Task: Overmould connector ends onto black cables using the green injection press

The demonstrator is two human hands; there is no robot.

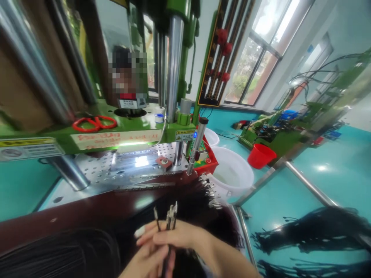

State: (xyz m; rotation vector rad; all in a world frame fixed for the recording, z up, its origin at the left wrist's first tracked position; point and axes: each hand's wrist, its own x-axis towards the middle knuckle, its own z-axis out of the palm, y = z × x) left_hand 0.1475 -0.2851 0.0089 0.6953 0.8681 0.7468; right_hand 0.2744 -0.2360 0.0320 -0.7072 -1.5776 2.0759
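Several thin black cables with bare metal tips (171,216) stand upright between my two hands, low in the middle of the view. My right hand (185,234) pinches them just below the tips. Lower down, my left hand (147,258) is closed around the same bundle, its fingers partly hidden. One cable leans apart from the others. A white cover wraps one fingertip where the hands overlap. Just beyond lies a big pile of black cables (179,197), its metal ends (213,193) fanned out at the right.
Ahead stands a green press (139,123) with a lit metal bed (101,162). Red-handled scissors (94,123) rest on its crossbeam. More cables (66,251) cover the dark table at left. White tub (249,173), red bucket (261,155) and hanging cables (319,231) are right.
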